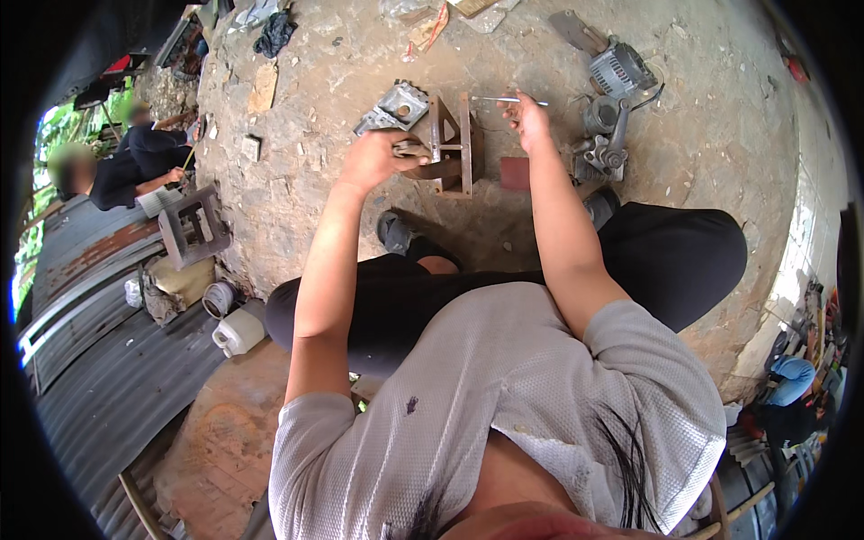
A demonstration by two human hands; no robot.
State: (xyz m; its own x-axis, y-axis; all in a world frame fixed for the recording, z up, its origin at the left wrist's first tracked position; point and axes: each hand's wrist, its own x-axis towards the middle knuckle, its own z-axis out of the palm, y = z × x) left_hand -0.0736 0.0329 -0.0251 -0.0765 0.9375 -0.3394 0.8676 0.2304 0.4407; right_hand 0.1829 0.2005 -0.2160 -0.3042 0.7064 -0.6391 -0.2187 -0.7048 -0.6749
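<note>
My right hand [526,121] pinches a thin, bright metal rod [499,99] that points left over a rusty metal frame [466,144] with upright bars. The frame stands on the ground between my feet and hands. At its left side, my left hand [378,160] is closed round a small greyish-brown piece [411,149], whose kind I cannot make out. Just beyond that hand lies a silvery cast metal part [396,108] with a round hole. A flat reddish-brown piece [515,174] rests right of the frame, below my right hand.
On the right stand a finned motor-like housing [621,70] and a metal assembly with a lever arm [612,148]. Another rusty frame [193,227], a white jug [239,333] and corrugated sheets [117,360] are at left. Two people sit at the far left.
</note>
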